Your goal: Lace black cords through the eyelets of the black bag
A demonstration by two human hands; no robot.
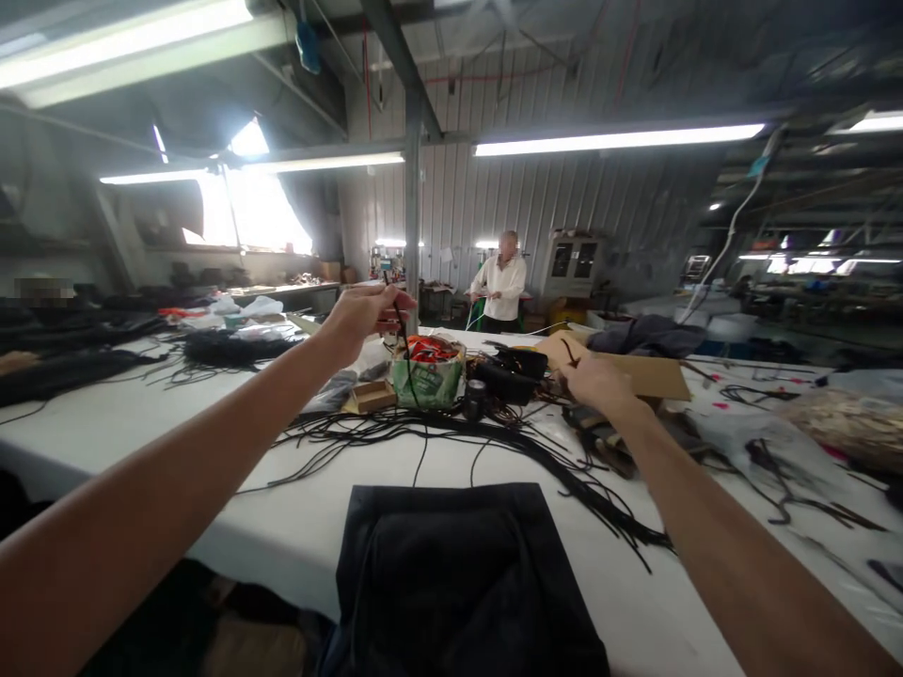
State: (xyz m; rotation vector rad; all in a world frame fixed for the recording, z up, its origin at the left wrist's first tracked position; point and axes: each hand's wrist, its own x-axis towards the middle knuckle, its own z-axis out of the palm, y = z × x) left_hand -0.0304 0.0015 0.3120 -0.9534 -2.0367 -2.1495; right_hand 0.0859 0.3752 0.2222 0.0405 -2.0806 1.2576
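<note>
— So, pinching what, up there above the desk (pixel 141 442)?

— Pinching a thin black cord (pixel 402 329) in the left hand (pixel 359 318), with the fingers (pixel 387 315) almost closed on it and the cord hanging down just in front of a green-printed bag (pixel 427 381) packed with something orange.

— And doing what on the other side?

— Pressing the right hand (pixel 596 385) down near a tan cardboard sheet (pixel 639 376), with its curled fingers (pixel 575 371) only partly open. Showing a short dark strand just above them, though no way of telling whether it's being held.

— Lying about nearby?

— Seeing a heap of black cords (pixel 480 428) sprawling across the desk, a black tape roll (pixel 474 400) sitting beside the bag, a small cardboard box (pixel 372 395) next to it, and a folded black cloth (pixel 451 583) hanging over the near edge.

— Anybody else working?

— Spotting a co-worker (pixel 499 282) in a white shirt standing beyond the far end, handling something green, too small to make out.
</note>
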